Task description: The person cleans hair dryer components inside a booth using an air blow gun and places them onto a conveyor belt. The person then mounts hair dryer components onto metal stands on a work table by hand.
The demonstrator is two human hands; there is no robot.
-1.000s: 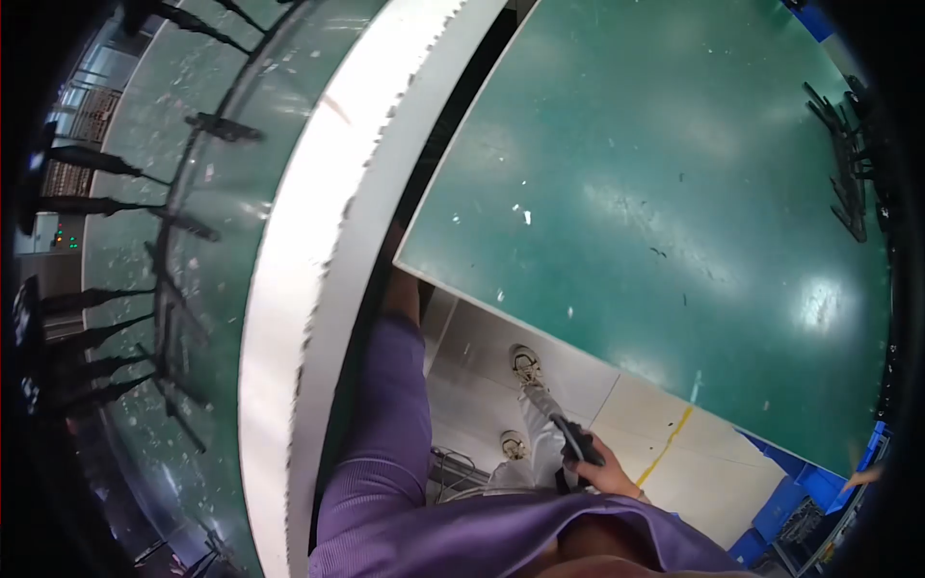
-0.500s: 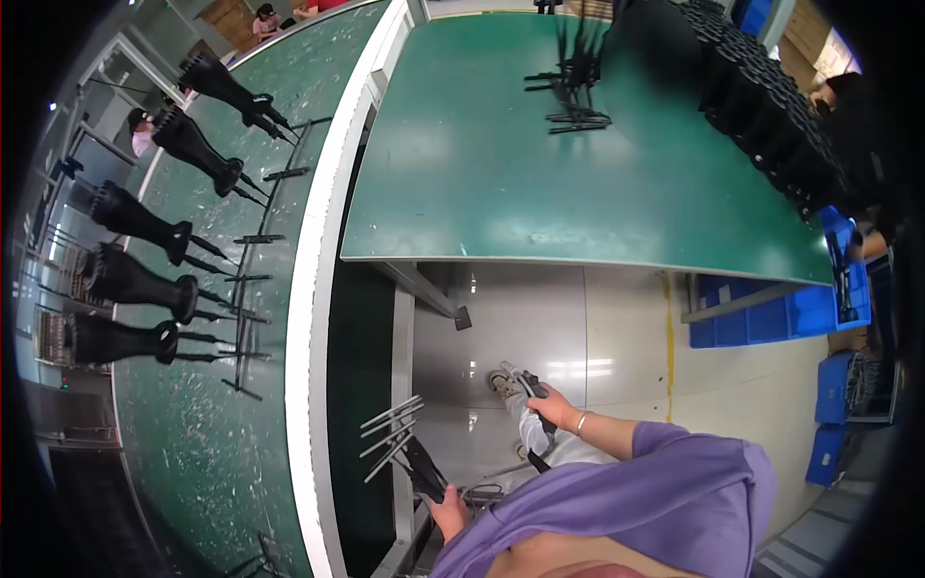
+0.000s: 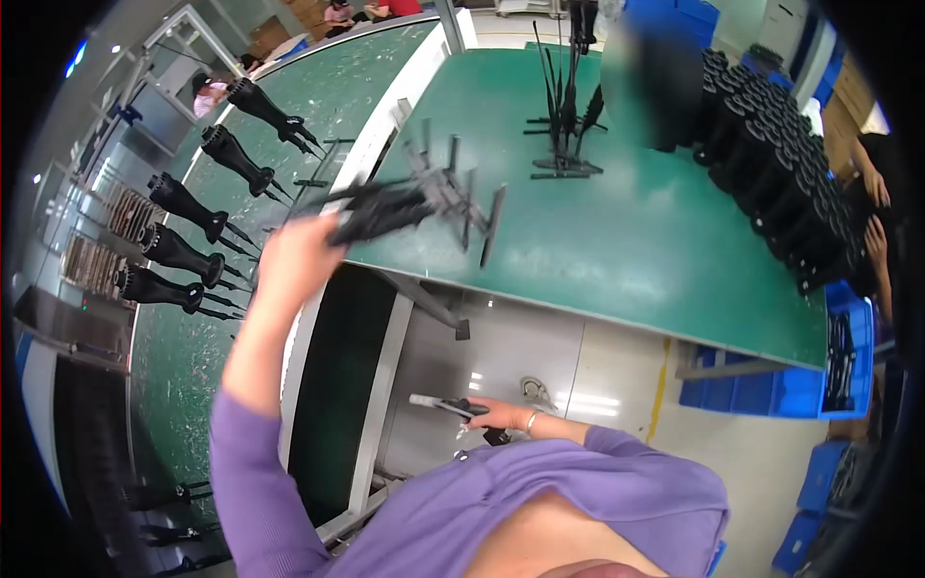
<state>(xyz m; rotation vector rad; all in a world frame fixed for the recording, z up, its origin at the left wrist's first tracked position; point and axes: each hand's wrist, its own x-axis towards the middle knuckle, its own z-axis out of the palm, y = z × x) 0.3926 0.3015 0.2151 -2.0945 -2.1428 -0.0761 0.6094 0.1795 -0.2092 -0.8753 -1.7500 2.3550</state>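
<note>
My left hand point(image 3: 301, 252) is raised over the near left corner of the green table point(image 3: 617, 250), closed round a bundle of black parts point(image 3: 385, 207) with crossbars at their far ends, blurred by motion. My right hand point(image 3: 499, 414) is low in front of my body, closed on a black and grey tool point(image 3: 448, 405). A similar group of black parts with crossbars point(image 3: 568, 120) stands on the table's far side.
Left of a white rail point(image 3: 371, 144), black handle-shaped pieces point(image 3: 183, 252) lean in a row over another green surface. Rows of black pieces point(image 3: 771, 164) line the right side, near a co-worker's hands point(image 3: 875, 183). Blue bins point(image 3: 771, 390) sit below. Other people are at the far left.
My left hand has risen from low beside the rail to above the table, carrying the bundle. My right hand has shifted slightly left with the tool. The camera view has tilted up.
</note>
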